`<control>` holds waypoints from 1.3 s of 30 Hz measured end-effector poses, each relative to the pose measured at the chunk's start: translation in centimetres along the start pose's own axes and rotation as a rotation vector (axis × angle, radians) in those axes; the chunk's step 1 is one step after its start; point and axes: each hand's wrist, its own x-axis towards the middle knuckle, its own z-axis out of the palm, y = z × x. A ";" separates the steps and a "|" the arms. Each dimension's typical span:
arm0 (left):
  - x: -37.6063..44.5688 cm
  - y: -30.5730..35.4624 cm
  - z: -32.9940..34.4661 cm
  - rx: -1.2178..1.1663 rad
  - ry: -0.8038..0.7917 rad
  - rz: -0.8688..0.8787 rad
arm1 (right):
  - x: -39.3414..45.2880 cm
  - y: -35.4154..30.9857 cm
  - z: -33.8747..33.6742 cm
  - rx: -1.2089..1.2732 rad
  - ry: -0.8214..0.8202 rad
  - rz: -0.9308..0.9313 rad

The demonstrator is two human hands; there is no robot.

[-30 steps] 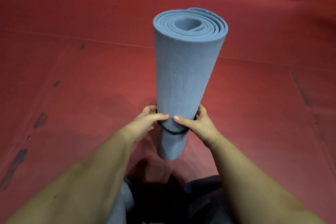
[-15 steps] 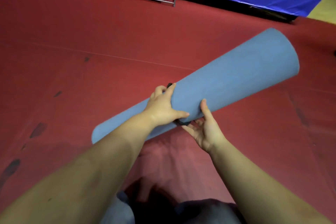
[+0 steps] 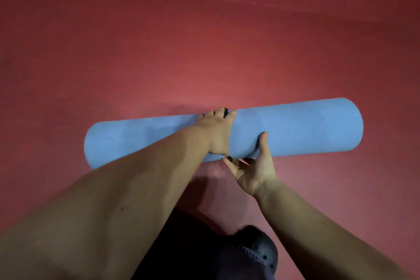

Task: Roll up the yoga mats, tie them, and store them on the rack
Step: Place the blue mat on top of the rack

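A rolled blue yoga mat (image 3: pixel 295 129) is held almost level above the red floor, its long axis running left to right. A thin black band (image 3: pixel 226 112) circles its middle, mostly hidden under my left hand (image 3: pixel 216 132), whose fingers curl over the top of the roll at the band. My right hand (image 3: pixel 254 166) cups the roll from below just to the right, thumb up against its near side and fingers under it near the band's lower end.
Red padded floor (image 3: pixel 204 41) fills the view, with a faint seam across the top. My dark trousers and a dark perforated shoe (image 3: pixel 256 252) show at the bottom. The rack is out of view.
The mat went from standing upright, to tilted, to nearly level. The camera tipped down, so the rack and blue tarp left the view. Both hands stayed at the band.
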 end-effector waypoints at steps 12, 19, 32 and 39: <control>0.6 -2.5 7.7 0.196 0.008 0.096 | 4.1 0.9 -3.3 -0.306 0.122 0.182; -1.3 -5.6 7.2 0.183 0.022 -0.088 | 1.5 -2.5 -1.7 -1.569 0.227 -0.530; -1.8 -8.8 8.0 0.365 0.107 -0.141 | 6.2 -4.5 -3.9 -2.644 0.210 -0.755; -5.1 -8.3 2.0 0.413 0.253 -0.045 | 1.2 -5.5 -3.8 -2.404 0.214 -1.095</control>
